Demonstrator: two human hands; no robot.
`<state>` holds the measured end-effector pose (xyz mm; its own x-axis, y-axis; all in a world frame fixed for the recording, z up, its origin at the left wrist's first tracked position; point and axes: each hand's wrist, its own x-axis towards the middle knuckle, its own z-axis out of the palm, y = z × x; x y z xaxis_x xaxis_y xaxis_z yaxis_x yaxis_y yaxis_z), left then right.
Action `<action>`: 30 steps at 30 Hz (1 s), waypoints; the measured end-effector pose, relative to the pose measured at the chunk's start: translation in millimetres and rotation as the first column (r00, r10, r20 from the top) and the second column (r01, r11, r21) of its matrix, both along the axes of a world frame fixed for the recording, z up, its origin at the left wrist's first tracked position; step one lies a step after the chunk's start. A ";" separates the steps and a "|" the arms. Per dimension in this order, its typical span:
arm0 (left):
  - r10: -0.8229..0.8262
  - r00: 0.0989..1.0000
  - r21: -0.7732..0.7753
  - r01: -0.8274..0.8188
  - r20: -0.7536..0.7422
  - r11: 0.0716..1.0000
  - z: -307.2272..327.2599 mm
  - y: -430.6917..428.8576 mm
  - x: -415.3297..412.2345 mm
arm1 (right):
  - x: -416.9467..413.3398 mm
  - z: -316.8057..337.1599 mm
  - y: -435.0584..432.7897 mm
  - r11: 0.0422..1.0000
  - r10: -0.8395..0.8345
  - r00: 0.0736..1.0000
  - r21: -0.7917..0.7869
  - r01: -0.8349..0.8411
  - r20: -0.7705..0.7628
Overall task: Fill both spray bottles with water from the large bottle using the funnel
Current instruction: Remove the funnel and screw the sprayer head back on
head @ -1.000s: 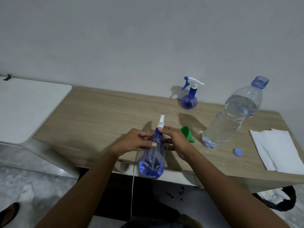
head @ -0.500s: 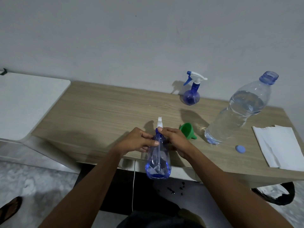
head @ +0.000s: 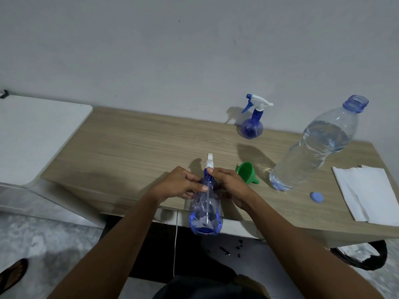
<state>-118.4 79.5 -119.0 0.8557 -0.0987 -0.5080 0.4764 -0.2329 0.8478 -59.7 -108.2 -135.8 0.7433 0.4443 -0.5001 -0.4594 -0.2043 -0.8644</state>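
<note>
I hold a clear blue spray bottle (head: 206,209) above the table's near edge. My left hand (head: 180,184) grips its shoulder, and my right hand (head: 230,183) pinches the neck just under the white spray head (head: 209,161). A green funnel (head: 247,172) lies on its side just right of my right hand. The large water bottle (head: 315,147), uncapped and mostly full, stands further right. Its blue cap (head: 316,196) lies on the table in front of it. A second blue spray bottle (head: 252,126) with a white trigger head stands at the back by the wall.
The wooden table (head: 140,145) runs along a grey wall. White paper towels (head: 367,193) lie at its right end. A white surface (head: 32,130) adjoins the table on the left. A thin white cable (head: 176,238) hangs below the front edge, and a sandal (head: 11,275) shows on the floor.
The held bottle has swung a little more upright, its base shifting right, while both hands stay at its neck. The view has drifted slightly.
</note>
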 end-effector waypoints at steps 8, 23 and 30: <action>-0.009 1.000 0.004 0.009 0.004 1.000 3.9 1.1 1.9 | 1.3 2.9 0.2 1.000 -0.010 1.000 -0.002 0.010 0.023; -0.025 1.000 0.005 0.025 0.015 1.000 7.1 1.0 -0.9 | 1.4 2.0 0.3 1.000 -0.005 1.000 -0.008 0.005 0.011; -0.017 1.000 0.003 0.017 0.022 1.000 9.5 -0.8 -1.0 | 0.3 6.7 -0.6 1.000 -0.018 1.000 -0.005 0.018 0.024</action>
